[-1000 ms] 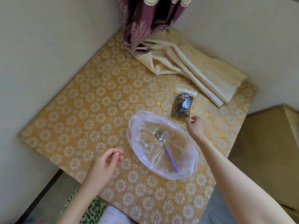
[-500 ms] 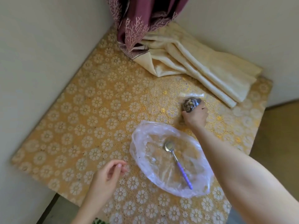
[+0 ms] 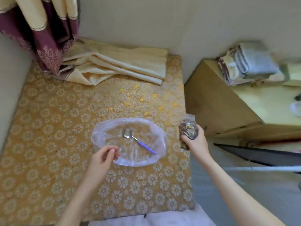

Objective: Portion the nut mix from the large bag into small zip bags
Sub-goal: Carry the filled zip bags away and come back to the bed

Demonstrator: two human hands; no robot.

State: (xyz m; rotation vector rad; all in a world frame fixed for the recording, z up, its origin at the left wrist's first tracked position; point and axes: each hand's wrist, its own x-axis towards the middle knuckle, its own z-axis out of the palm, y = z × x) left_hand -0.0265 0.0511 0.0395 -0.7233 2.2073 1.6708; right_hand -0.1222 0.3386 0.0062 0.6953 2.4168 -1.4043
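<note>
A large clear plastic bag (image 3: 143,159) lies spread open and flat on the gold floral table (image 3: 53,128). A metal spoon with a purple handle (image 3: 138,141) rests inside it. My right hand (image 3: 195,144) grips a small zip bag of nut mix (image 3: 188,130) and holds it lifted past the table's right edge. My left hand (image 3: 102,159) hovers over the big bag's near left rim with its fingers loosely curled, thumb and fingertips close together; whether it touches the plastic I cannot tell.
Folded cream cloth (image 3: 123,66) and a maroon curtain (image 3: 47,38) take up the table's far side, against the wall. To the right stands a lower wooden cabinet (image 3: 244,101) with folded towels (image 3: 250,64) on it.
My right hand took hold of the small filled zip bag on the table and lifted it off to the right. My left hand moved up to the big bag's rim. The view swung right.
</note>
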